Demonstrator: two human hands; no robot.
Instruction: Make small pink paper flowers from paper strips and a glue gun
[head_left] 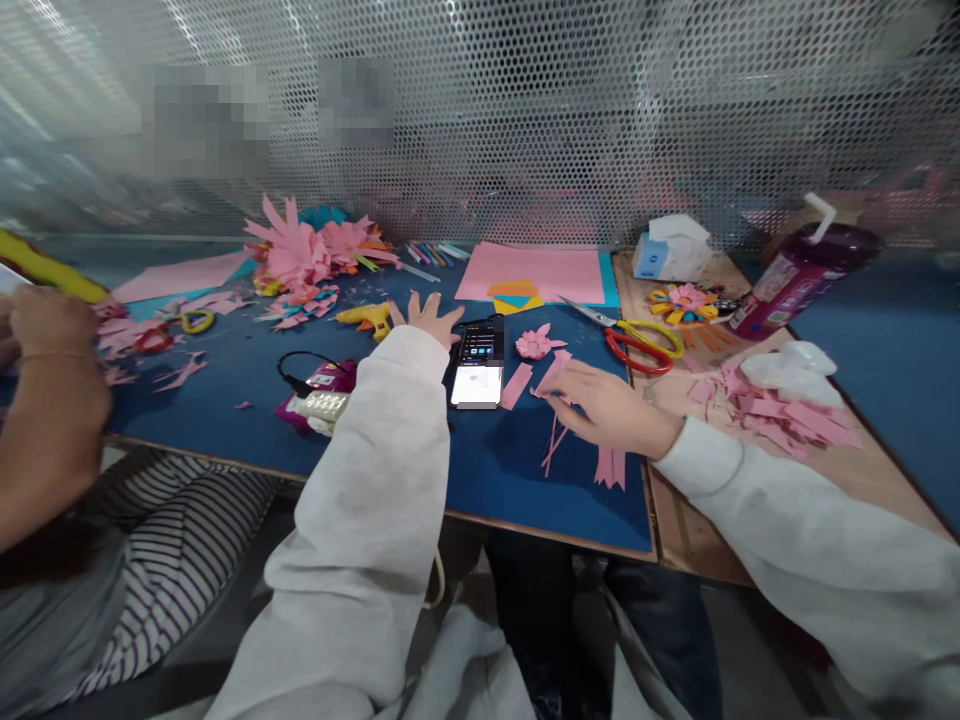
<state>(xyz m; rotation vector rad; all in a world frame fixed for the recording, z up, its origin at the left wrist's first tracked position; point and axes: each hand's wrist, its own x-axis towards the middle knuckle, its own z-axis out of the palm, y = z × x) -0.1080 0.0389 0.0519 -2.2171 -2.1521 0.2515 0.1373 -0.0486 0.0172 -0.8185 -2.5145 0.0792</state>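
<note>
My left hand (pixel 426 318) reaches over the table with its fingers spread, between a yellow hot glue gun (pixel 366 317) and a smartphone (pixel 478 368) with a lit screen. Whether its fingertips touch the glue gun I cannot tell. Closed in a pinch, my right hand (pixel 604 408) holds a pink paper piece (pixel 553 374) at its fingertips. A folded pink paper flower (pixel 537 343) lies just beyond it, with a pink strip (pixel 517 386) to its left. Thin pink offcuts (pixel 553 448) and a notched strip (pixel 611 467) lie below the hand.
Scissors (pixel 637 340) with red and yellow handles lie open beyond my right hand. A purple bottle (pixel 799 270) with a straw, a tissue box (pixel 671 248) and pink scraps (pixel 799 418) stand or lie at right. Large paper flowers (pixel 307 250) and a co-worker's arm (pixel 56 400) are at left.
</note>
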